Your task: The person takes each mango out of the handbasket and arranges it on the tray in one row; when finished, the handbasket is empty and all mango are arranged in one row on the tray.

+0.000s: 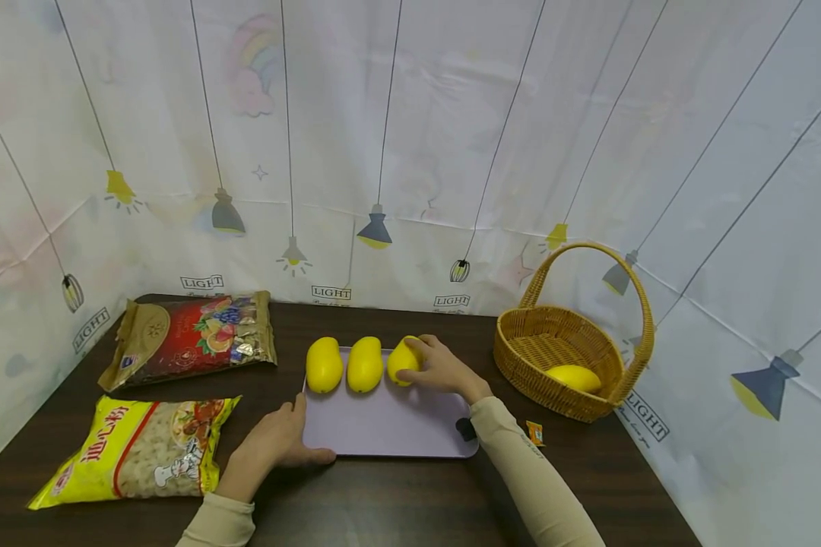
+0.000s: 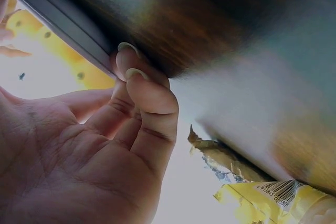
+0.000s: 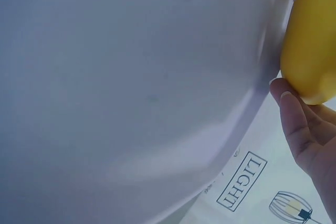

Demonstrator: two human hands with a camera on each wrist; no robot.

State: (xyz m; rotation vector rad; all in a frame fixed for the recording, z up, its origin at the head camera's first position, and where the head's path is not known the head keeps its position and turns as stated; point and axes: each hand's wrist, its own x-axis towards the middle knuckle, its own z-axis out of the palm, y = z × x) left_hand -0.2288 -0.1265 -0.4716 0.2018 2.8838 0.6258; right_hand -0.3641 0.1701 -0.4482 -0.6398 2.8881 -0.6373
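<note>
A pale purple tray (image 1: 397, 425) lies on the dark table in the head view. Along its far side sit three yellow mangoes: a left mango (image 1: 324, 366), a middle mango (image 1: 364, 365) and a right mango (image 1: 400, 363). My right hand (image 1: 445, 366) grips the right mango, fingers over its far end and thumb on its near side. In the right wrist view, fingertips press that mango (image 3: 310, 45) near the tray's rim. My left hand (image 1: 277, 439) holds the tray's near left corner, thumb along the front edge. Curled fingers (image 2: 152, 95) meet the tray's rim in the left wrist view.
At the right stands a wicker basket (image 1: 520, 372) with a tall handle and one mango (image 1: 573, 377) inside. A small orange-wrapped candy (image 1: 535, 434) lies before it. On the left lie a red and gold bag (image 1: 191, 338) and a yellow food bag (image 1: 144, 452). A printed curtain (image 1: 410, 137) hangs behind.
</note>
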